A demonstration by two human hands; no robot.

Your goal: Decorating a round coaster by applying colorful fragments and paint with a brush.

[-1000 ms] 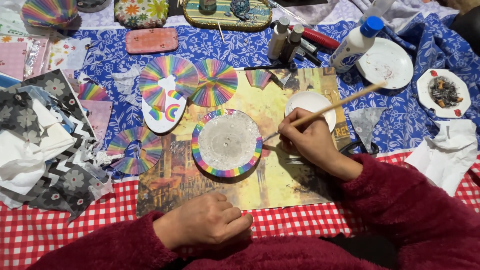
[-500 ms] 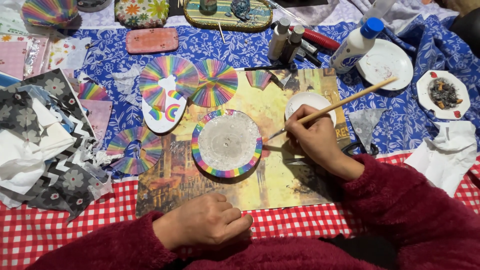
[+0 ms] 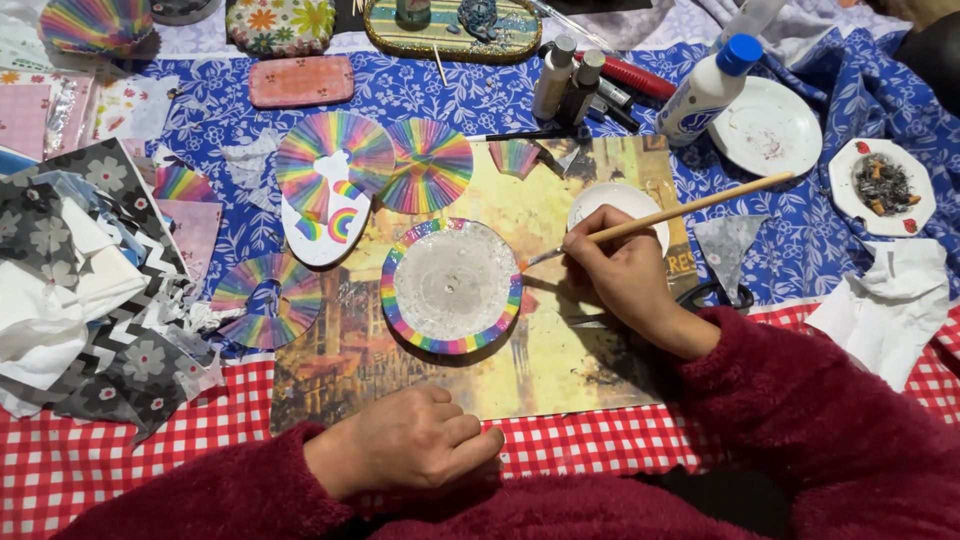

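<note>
Cluttered craft table, checked cloth at its near edge. The right hand (image 3: pixel 622 272) pinches a light, stiff paintbrush (image 3: pixel 665 215) mid-handle, tip touching the rainbow-rimmed disc (image 3: pixel 451 286) mid-table; the left hand (image 3: pixel 415 440) rests loosely curled, holding nothing.

Packaging-wise there's not much here. A white glue bottle (image 3: pixel 700 95) with a blue cap lies tilted at the top right of the tabletop, just left of a white plate (image 3: pixel 772 128). Left of it stand two small grey bottles (image 3: pixel 568 82) with silver caps, side by side, and a red tube (image 3: pixel 640 78) lies just behind them. No signs or screens. Any labels on the bottles are too small to make out.
</note>
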